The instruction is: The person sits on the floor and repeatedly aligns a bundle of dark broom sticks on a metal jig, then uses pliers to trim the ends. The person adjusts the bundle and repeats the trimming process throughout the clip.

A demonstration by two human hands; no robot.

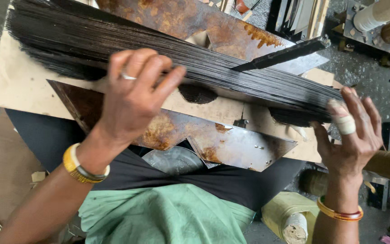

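Both hands work a black fibre bundle (168, 58) lying across rusty plates (213, 135): left hand (134, 97) curled over its middle, right hand (350, 135) spread at its end, the fibres gathered but apparently untied.

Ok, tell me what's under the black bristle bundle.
Under the black bristle bundle lie a pale board and rusty metal plates. The left hand covers part of it; the rest beneath is hidden.
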